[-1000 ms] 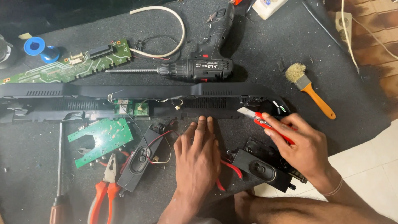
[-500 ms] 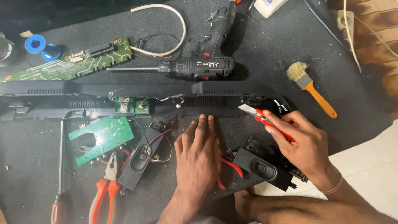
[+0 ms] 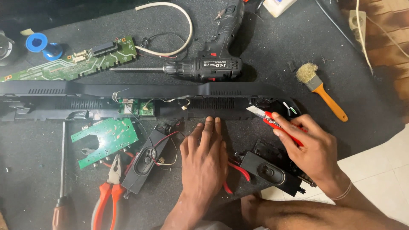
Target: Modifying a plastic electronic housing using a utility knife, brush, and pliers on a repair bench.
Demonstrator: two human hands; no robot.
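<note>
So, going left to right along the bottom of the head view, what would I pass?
Screwdriver → red-handled pliers → left speaker → left hand flat on the mat → right speaker → right hand holding a red utility knife.

Red utility knife (image 3: 279, 125), green circuit board (image 3: 106, 138), seemingly black casing (image 3: 140, 97).

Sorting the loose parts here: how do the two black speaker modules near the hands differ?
The left speaker lies tilted, clear of both hands, beside the green circuit board and pliers. The right speaker lies between the hands, its far end partly covered by the right hand, which grips a red utility knife. The left hand rests flat beside it. Both are black, elongated, with an oval driver and red wires.
</note>
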